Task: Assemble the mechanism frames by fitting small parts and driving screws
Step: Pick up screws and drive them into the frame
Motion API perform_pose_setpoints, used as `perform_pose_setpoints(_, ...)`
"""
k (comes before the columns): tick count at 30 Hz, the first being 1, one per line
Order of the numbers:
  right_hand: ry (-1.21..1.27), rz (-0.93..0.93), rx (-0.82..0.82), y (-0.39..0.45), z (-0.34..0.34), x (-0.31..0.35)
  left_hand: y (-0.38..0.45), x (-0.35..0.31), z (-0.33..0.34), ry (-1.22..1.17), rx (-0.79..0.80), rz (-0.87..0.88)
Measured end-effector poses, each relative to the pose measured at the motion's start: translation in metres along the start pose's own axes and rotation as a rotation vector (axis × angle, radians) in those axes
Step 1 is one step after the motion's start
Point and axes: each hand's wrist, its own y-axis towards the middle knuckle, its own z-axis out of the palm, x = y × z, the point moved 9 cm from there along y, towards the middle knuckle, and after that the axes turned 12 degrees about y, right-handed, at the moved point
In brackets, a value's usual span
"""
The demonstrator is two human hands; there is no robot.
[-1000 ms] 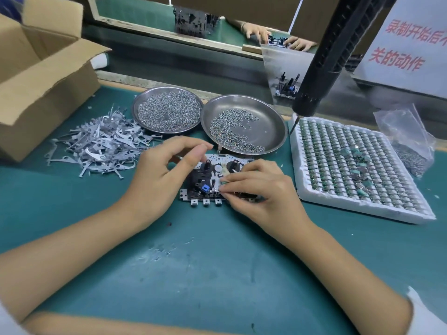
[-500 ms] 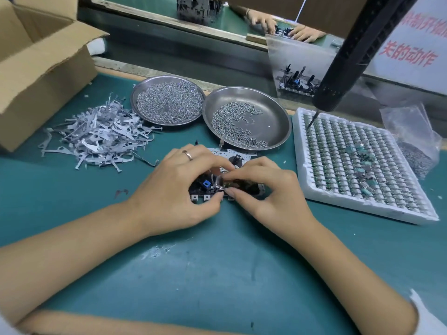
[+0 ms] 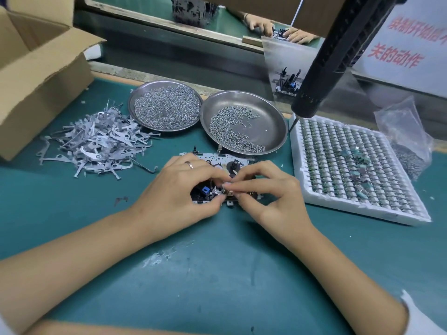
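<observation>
A tiny silvery metal part (image 3: 223, 191) is being pinched by both hands' fingers (image 3: 238, 187) over the perforated white mechanism frame (image 3: 215, 157); it could be dropped and lost if misaligned.

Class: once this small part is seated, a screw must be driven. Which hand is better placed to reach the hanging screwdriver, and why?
Probably the right hand: the screwdriver hangs above its side. The left hand sits farther off, steadying the mechanism frame.
</observation>
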Motion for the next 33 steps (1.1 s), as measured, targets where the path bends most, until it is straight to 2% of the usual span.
perform_pose_setpoints(6, -0.035, -0.084, -0.571, 0.003, -0.063, 0.022, 0.001, 0.003, -0.002, -0.055, -0.006, -0.019)
perform_pose_setpoints(9, -0.009, -0.013, -0.697, 0.023, -0.086, 0.025, 0.002, 0.004, -0.002, -0.082, -0.014, -0.022)
perform_pose_setpoints(14, 0.091, 0.002, -0.609, 0.070, -0.092, 0.040, 0.003, 0.008, 0.000, -0.125, -0.008, -0.036)
perform_pose_setpoints(20, 0.221, -0.029, -0.600, 0.096, -0.084, 0.053, 0.004, 0.009, -0.001, -0.142, -0.009, -0.018)
perform_pose_setpoints(27, 0.692, -0.059, -0.359, 0.074, -0.025, 0.053, 0.003, 0.011, 0.002, -0.136, 0.014, -0.017)
perform_pose_setpoints(33, 0.813, -0.057, -0.381, 0.058, -0.004, 0.047, 0.003, 0.008, 0.001, -0.100, -0.004, -0.010)
